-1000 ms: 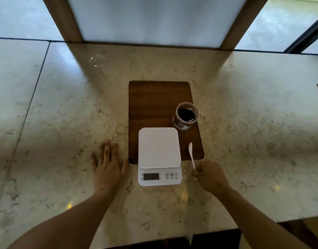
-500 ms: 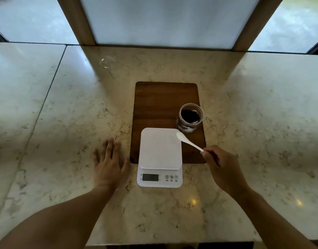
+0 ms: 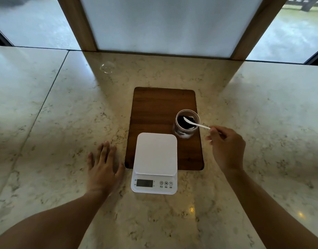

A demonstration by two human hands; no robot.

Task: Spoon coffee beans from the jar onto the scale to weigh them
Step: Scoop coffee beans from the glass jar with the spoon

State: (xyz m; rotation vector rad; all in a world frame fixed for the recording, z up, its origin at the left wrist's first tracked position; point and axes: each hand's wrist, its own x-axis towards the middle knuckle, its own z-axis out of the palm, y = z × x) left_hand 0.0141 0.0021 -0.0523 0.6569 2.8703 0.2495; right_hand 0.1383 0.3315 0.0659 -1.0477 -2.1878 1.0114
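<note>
The coffee beans (image 3: 185, 121) sit dark and bumpy inside the round, see-through jar (image 3: 186, 124), which stands on the right side of the brown wooden board (image 3: 154, 112). A moment ago the thin white spoon (image 3: 195, 123) hung over the scale's corner; now its bowl has gone into the jar's open top. So the first scoop looks about to start. The right hand (image 3: 226, 146) has its grip pinched on the spoon's handle. The white scale (image 3: 155, 162), a smooth square with round corners, sits just in front of the jar, and its top is bare. The left hand (image 3: 104, 166) has stayed flat, grip loose, holding nothing, on the shiny marble desk (image 3: 64, 123).
</note>
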